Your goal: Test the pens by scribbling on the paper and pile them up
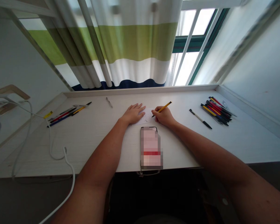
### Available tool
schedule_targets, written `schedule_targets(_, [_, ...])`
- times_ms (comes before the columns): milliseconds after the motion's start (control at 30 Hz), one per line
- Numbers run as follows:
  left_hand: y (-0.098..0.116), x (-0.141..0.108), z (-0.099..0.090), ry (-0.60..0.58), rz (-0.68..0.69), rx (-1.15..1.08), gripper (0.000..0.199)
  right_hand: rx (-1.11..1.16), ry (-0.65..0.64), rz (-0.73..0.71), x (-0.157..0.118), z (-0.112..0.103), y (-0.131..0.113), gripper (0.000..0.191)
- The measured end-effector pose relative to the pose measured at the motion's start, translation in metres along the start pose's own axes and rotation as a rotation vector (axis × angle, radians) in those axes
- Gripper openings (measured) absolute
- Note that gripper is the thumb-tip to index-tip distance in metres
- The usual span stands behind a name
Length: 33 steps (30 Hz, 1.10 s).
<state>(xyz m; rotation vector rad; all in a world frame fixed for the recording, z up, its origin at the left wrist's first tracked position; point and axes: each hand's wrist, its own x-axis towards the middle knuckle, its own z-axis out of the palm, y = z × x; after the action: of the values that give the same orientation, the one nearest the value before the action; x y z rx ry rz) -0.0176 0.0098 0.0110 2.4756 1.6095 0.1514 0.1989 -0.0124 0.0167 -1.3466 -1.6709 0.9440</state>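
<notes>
Fingers of R hand (pixel 163 115) grip pen (pixel 165 106), tip at paper (pixel 148 116) just beyond phone (pixel 151 146); L hand (pixel 133 114) spread flat on it. Prob. mid-writing; next stroke needs paper steady.

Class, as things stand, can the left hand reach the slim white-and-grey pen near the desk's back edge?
Probably yes: only white desktop separates the left hand from that white-and-grey pen.
</notes>
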Motion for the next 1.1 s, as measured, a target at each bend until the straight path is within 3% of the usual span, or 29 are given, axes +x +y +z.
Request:
schedule_targets(267, [0.001,0.000,-0.002,-0.005,-0.011,-0.001,0.063,-0.024,0.031,-0.014,0.002,0.002,0.001,0.021])
schedule_targets(367, [-0.002,0.001,0.001,0.036,-0.002,-0.030,0.060,-0.023,0.088,-0.055,0.007,-0.006,0.002,0.029])
schedule_targets(467, [-0.003,0.002,0.005,0.131,0.061,-0.113,0.058,0.055,0.151,0.031,0.011,-0.022,0.005,0.017])
schedule_targets(600, [-0.001,0.005,0.007,0.303,0.110,-0.228,0.047,0.142,0.124,0.052,0.009,-0.041,0.006,0.064])
schedule_targets(800, [0.000,0.007,0.007,0.372,0.093,-0.255,0.040,0.147,0.069,0.027,0.007,-0.050,-0.003,0.067])
schedule_targets(900, [0.000,0.007,0.005,0.386,0.078,-0.256,0.041,-0.037,0.058,0.037,0.005,-0.062,-0.002,0.067])
schedule_targets(1100, [0.000,0.004,0.004,0.384,0.085,-0.257,0.042,-0.785,-0.026,0.032,-0.029,-0.100,0.016,0.017])
